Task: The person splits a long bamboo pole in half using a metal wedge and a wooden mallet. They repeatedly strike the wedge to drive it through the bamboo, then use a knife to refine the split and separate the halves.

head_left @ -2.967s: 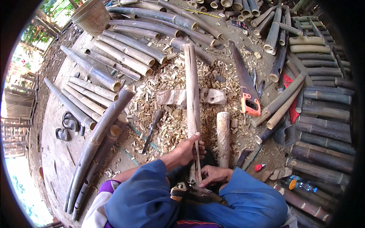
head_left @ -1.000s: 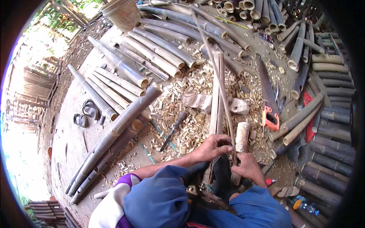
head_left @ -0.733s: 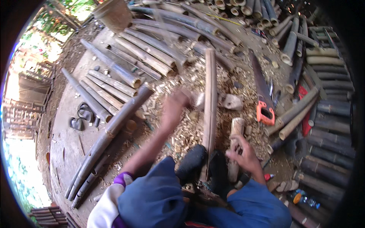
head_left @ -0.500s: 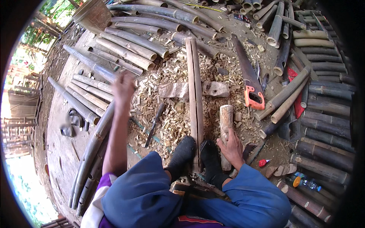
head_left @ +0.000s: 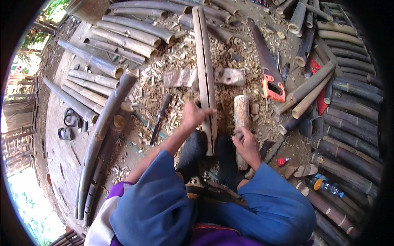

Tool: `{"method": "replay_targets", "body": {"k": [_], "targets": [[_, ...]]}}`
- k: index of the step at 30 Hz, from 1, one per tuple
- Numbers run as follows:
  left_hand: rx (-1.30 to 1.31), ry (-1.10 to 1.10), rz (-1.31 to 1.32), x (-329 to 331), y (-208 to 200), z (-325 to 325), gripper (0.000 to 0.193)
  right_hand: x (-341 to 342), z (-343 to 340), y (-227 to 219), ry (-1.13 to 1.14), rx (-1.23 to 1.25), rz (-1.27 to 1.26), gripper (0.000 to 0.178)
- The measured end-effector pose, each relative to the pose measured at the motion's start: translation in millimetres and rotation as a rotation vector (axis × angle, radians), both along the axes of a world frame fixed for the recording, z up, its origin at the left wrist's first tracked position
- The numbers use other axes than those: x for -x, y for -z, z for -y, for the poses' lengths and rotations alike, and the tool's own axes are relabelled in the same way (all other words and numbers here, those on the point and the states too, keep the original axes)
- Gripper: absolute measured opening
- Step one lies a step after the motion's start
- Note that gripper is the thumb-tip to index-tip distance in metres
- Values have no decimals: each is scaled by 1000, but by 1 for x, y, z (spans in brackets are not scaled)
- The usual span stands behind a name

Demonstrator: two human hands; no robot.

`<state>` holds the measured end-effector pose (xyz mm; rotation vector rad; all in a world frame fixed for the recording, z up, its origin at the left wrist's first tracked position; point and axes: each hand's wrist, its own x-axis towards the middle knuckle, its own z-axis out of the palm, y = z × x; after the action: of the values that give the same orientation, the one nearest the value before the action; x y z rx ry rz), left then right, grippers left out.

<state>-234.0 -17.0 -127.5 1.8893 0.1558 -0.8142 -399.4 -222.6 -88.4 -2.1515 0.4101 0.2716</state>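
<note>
The left hand grips the split bamboo slat, which runs away from the person between both dark socked feet. The right hand closes around the short wooden log, seemingly a mallet. Shavings cover the ground; a chisel lies left, an orange-handled saw right, and bamboo poles crowd both sides.

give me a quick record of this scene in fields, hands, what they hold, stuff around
setting: outdoor ground covered in wood chips
left hand: grips the split bamboo strips near their lower end
right hand: wrapped around the short wooden club
feet: dark socks brace the strips' near end
left of strips: chisel lying on the chips
right of strips: handsaw with orange handle
surroundings: bamboo poles lying on both sides
</note>
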Motion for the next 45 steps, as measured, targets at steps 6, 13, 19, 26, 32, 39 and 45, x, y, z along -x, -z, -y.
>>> {"method": "replay_targets", "body": {"k": [6, 13, 19, 26, 32, 39, 45], "targets": [[-165, -142, 346, -13, -11, 17, 77, -6, 4, 1, 55, 28, 49, 27], [-158, 23, 313, -12, -20, -22, 76, -1, 17, 2, 213, 331, -24, 52], [-776, 136, 544, 0, 27, -133, 37, 16, 21, 9, 82, 293, -415, 78], [-411, -118, 607, -6, 28, -141, 26, 41, 39, 41, 165, 83, -276, 88], [494, -123, 116, -40, -87, -20, 26, 35, 68, 11, 284, -515, -43, 93], [655, 156, -243, -8, -91, 87, 16, 4, 76, -40, 362, -610, 132, 97], [474, 428, -89, -5, -74, 106, 30, 13, 82, -48, 364, -611, 128, 93]]}}
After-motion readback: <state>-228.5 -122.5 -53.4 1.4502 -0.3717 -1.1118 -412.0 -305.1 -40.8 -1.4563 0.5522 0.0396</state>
